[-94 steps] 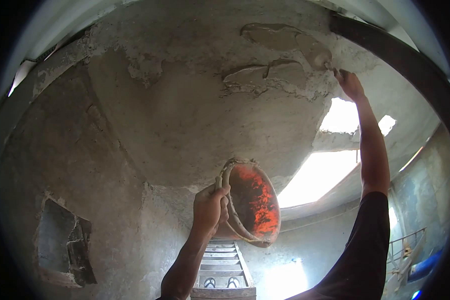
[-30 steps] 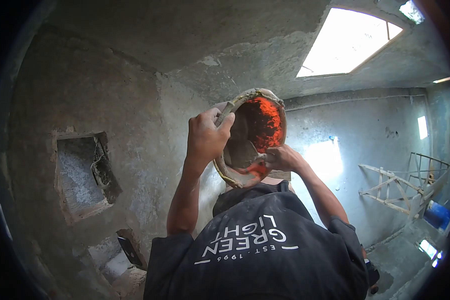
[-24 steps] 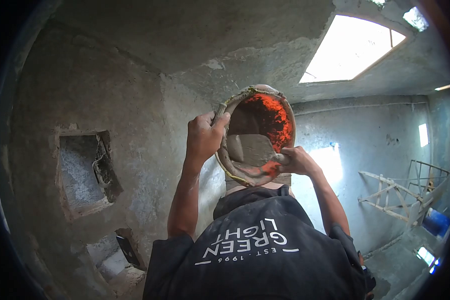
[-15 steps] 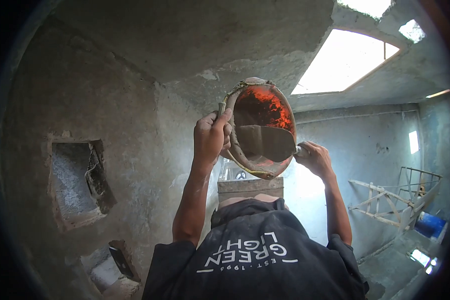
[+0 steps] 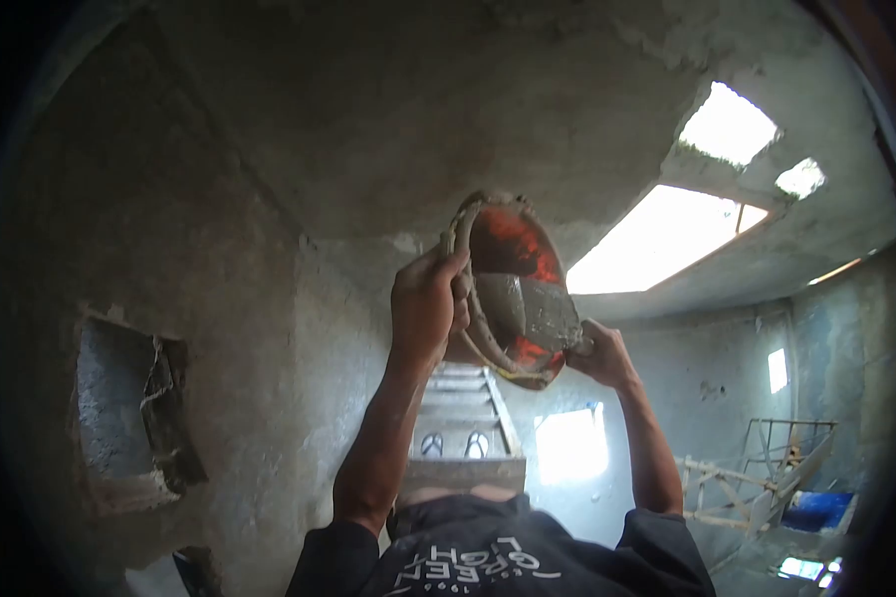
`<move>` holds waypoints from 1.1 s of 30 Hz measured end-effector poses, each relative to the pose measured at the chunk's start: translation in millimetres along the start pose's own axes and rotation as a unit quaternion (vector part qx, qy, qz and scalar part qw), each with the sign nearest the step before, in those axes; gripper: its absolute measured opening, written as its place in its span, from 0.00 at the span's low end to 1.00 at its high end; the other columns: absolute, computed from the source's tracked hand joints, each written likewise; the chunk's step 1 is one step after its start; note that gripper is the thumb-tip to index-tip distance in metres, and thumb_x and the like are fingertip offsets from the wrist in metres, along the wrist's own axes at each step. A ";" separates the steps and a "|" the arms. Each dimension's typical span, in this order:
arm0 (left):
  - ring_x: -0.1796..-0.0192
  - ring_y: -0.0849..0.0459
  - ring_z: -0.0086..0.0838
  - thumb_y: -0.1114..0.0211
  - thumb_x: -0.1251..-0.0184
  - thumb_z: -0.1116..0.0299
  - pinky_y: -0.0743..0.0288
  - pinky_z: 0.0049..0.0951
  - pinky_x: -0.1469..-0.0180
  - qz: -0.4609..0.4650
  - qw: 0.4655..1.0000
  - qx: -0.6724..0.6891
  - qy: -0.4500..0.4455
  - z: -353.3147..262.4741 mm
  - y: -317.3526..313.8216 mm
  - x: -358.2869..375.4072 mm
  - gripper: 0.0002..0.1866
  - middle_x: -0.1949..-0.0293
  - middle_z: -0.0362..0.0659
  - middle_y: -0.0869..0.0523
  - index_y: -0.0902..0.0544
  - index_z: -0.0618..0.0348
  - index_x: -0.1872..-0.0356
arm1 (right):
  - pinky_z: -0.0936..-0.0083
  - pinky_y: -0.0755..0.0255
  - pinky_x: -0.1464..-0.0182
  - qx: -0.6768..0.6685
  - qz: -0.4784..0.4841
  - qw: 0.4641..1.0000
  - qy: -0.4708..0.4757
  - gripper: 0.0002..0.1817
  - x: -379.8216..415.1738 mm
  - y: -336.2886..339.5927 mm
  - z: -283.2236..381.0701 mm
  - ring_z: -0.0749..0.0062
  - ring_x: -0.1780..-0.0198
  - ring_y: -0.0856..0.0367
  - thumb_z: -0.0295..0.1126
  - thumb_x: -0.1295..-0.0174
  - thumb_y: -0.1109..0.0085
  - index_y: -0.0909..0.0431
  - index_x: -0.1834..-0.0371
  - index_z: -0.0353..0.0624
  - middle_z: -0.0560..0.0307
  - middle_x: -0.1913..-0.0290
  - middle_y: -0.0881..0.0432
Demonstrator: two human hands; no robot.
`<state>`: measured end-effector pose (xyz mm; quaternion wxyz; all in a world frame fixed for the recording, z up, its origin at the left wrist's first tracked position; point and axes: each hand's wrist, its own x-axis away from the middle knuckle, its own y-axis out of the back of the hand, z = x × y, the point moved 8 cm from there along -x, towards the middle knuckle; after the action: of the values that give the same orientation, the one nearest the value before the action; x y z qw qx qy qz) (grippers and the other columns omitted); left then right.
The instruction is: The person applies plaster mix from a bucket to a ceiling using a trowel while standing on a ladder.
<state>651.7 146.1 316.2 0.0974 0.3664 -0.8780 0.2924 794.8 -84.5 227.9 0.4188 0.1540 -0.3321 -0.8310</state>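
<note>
A mud-caked, red-orange bowl-like container (image 5: 508, 234) is held up in front of the camera, tilted with its opening facing me. My left hand (image 5: 428, 298) grips its left rim, thumb over the edge. On the other side, my right hand (image 5: 604, 355) is closed round the handle of a trowel. The trowel's flat blade (image 5: 551, 310) lies across the opening of the container and carries wet grey mortar. Some grey mortar also shows inside, beside the blade.
Below stands a wooden ladder (image 5: 458, 398) with sandals (image 5: 476, 445) on it. A rough wall with a recess (image 5: 119, 398) rises at left. A metal frame (image 5: 747, 488) and a blue object (image 5: 818, 510) are at lower right; a ceiling opening (image 5: 662, 239) is above.
The view has tilted, so more ceiling and the ladder show. The container has turned to look narrower, and the trowel blade now shows wet mortar on it.
</note>
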 end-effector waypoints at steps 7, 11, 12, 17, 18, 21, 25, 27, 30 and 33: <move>0.88 0.44 0.13 0.43 0.34 0.69 0.54 0.18 0.87 0.025 0.996 0.084 -0.026 -43.8 -12.2 -30.9 0.07 0.83 0.32 0.32 0.25 0.57 0.72 | 0.69 0.26 0.67 0.087 -0.018 0.995 0.040 0.15 -88.7 82.9 44.3 0.70 0.73 0.20 0.36 0.51 0.32 0.21 0.62 0.41 0.49 0.75 0.18; 0.88 0.44 0.13 0.42 0.34 0.69 0.53 0.18 0.86 0.077 0.986 0.124 -0.083 -101.0 -26.5 -40.0 0.07 0.82 0.33 0.31 0.26 0.57 0.72 | 0.77 0.29 0.65 0.045 0.007 0.999 0.004 0.16 -146.7 151.0 124.4 0.82 0.69 0.27 0.34 0.51 0.32 0.22 0.61 0.39 0.63 0.71 0.20; 0.88 0.44 0.12 0.41 0.34 0.69 0.53 0.17 0.87 0.094 0.981 0.148 -0.085 -114.7 -32.3 -39.2 0.08 0.83 0.32 0.31 0.28 0.54 0.73 | 0.79 0.30 0.66 0.047 0.008 0.998 0.045 0.14 -163.5 165.4 128.9 0.84 0.69 0.29 0.32 0.50 0.33 0.23 0.63 0.38 0.65 0.72 0.22; 0.88 0.43 0.12 0.41 0.34 0.70 0.52 0.16 0.88 0.133 0.963 0.200 -0.121 -172.2 -45.4 -39.1 0.09 0.83 0.32 0.31 0.32 0.51 0.72 | 0.75 0.27 0.63 0.105 0.038 0.993 0.026 0.11 -223.8 215.1 211.2 0.75 0.66 0.22 0.29 0.49 0.33 0.22 0.64 0.41 0.58 0.69 0.20; 0.88 0.43 0.12 0.41 0.34 0.70 0.52 0.16 0.88 0.147 0.957 0.218 -0.119 -181.1 -48.2 -40.9 0.09 0.83 0.32 0.31 0.32 0.52 0.71 | 0.75 0.27 0.63 0.091 0.037 0.994 0.051 0.13 -249.7 229.0 204.6 0.74 0.66 0.22 0.31 0.50 0.33 0.21 0.62 0.41 0.55 0.66 0.20; 0.87 0.43 0.12 0.41 0.35 0.71 0.52 0.16 0.88 0.159 0.950 0.239 -0.127 -199.9 -51.2 -41.9 0.08 0.82 0.32 0.31 0.33 0.52 0.70 | 0.74 0.26 0.63 0.088 0.029 0.993 0.076 0.18 -309.7 260.9 225.5 0.72 0.65 0.22 0.37 0.51 0.34 0.21 0.58 0.41 0.52 0.61 0.20; 0.87 0.43 0.12 0.40 0.35 0.70 0.51 0.16 0.88 0.150 0.956 0.211 -0.137 -202.8 -49.1 -38.4 0.09 0.82 0.32 0.30 0.32 0.52 0.70 | 0.76 0.27 0.66 -0.061 0.011 0.997 0.048 0.24 -317.4 263.1 280.6 0.72 0.66 0.23 0.47 0.50 0.38 0.21 0.57 0.39 0.54 0.62 0.21; 0.87 0.43 0.12 0.40 0.35 0.70 0.51 0.16 0.88 0.135 0.963 0.195 -0.127 -196.3 -44.5 -38.7 0.09 0.82 0.32 0.30 0.32 0.52 0.71 | 0.79 0.29 0.72 -0.066 0.068 0.995 0.039 0.23 -334.1 266.5 268.7 0.76 0.72 0.25 0.48 0.47 0.40 0.22 0.57 0.39 0.58 0.67 0.22; 0.88 0.44 0.12 0.40 0.35 0.69 0.51 0.16 0.87 0.122 0.970 0.172 -0.117 -182.6 -32.8 -39.9 0.09 0.82 0.32 0.30 0.32 0.51 0.72 | 0.81 0.32 0.77 -0.152 0.130 0.975 0.097 0.19 -338.4 257.5 262.6 0.80 0.78 0.29 0.47 0.44 0.41 0.23 0.58 0.43 0.61 0.72 0.25; 0.88 0.44 0.12 0.40 0.35 0.69 0.52 0.16 0.87 0.119 0.974 0.155 -0.114 -167.5 -23.4 -39.6 0.10 0.83 0.32 0.30 0.32 0.51 0.73 | 0.82 0.35 0.80 -0.209 0.021 0.976 0.059 0.16 -332.7 266.6 224.3 0.81 0.81 0.31 0.45 0.40 0.43 0.25 0.60 0.45 0.61 0.76 0.26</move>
<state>689.0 254.1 447.0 -0.0968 0.3013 -0.8646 0.3902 1033.6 161.7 566.2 0.4784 0.1047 -0.1286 -0.8624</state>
